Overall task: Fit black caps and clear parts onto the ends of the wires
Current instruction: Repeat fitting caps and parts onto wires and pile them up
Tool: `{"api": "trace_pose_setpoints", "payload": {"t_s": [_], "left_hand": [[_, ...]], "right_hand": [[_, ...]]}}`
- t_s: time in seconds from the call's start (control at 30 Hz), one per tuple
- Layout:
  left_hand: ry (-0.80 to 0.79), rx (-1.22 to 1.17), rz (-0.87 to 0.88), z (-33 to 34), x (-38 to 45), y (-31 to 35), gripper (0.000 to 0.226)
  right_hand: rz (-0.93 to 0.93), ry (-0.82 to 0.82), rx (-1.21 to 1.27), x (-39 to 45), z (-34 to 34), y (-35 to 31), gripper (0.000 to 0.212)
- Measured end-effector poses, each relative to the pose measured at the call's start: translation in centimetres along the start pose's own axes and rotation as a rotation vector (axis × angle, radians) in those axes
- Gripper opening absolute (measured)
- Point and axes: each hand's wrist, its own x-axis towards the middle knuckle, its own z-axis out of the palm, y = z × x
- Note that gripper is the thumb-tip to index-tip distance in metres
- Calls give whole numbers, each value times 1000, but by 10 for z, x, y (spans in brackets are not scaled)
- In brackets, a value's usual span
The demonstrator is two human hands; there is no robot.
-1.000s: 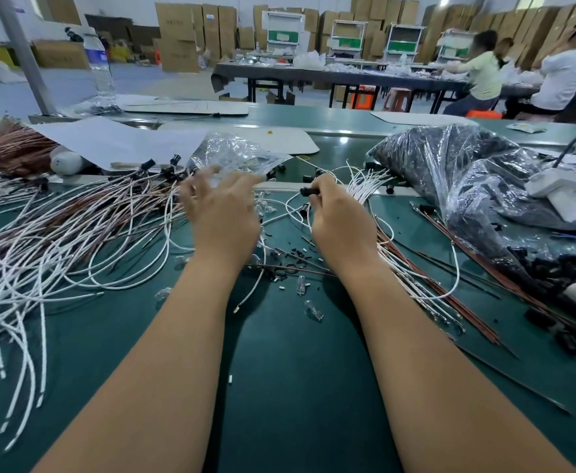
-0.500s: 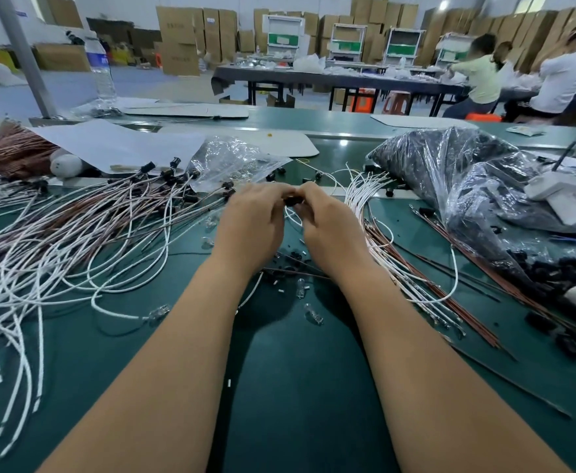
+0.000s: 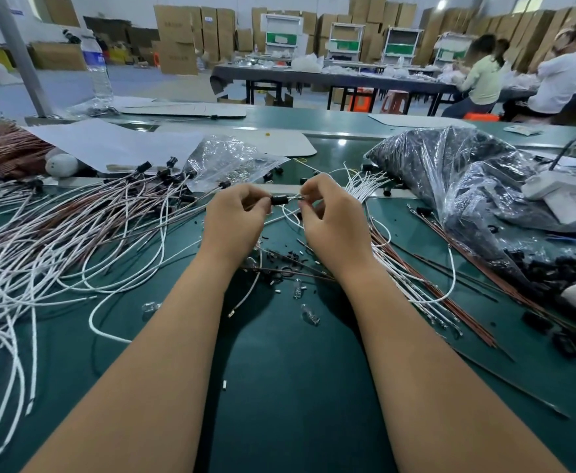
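My left hand point(image 3: 237, 221) pinches a small black cap point(image 3: 279, 200) above the green table point(image 3: 297, 387). My right hand point(image 3: 334, 221) pinches the end of a thin wire point(image 3: 293, 198) that points into the cap from the right. A white wire point(image 3: 290, 216) loops down between the two hands. Capped white and brown wires point(image 3: 75, 233) fan out on the left. Bare white and brown wires point(image 3: 416, 278) lie on the right. Loose clear parts point(image 3: 308, 314) and small black bits point(image 3: 279, 261) are scattered under my wrists.
A big plastic bag of black caps point(image 3: 467, 186) fills the right side, with white devices point(image 3: 559, 192) behind it. A small clear bag point(image 3: 228, 158), paper sheets point(image 3: 109, 141) and a water bottle point(image 3: 97, 66) stand at the back left. People sit at a far table point(image 3: 348, 80).
My left hand came in from the wire pile to meet the right hand. The hands then drew slightly apart, with the black cap now in the left and the wire end in the right.
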Motion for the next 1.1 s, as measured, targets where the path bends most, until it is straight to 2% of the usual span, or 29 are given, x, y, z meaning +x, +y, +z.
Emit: {"api": "trace_pose_setpoints", "payload": {"t_s": [0.1,0.33,0.5,0.63,0.7,0.97,1.1], "left_hand": [[25,12,-11,-2,0,-1,13],[-6,-36,-55,-2,0,-1,9],[-50,-21,-31,0,0,-2,8],[-54,-67,9,0,-2,0,8],[-53,-95,45,1,-3,3,7],[-57,-101,73,5,-6,7,4],[-70,-171,26,2,-6,10,12]], "right_hand": [[-29,59,-23,0,-4,0,6],[-119,78,-40,1,-5,-2,5],[37,52,97,3,-2,-3,6],[305,21,423,7,-2,-6,17],[390,37,549,8,-4,-6,15],[359,11,482,8,-3,-6,18],[335,-11,465,7,-3,-9,22]]}}
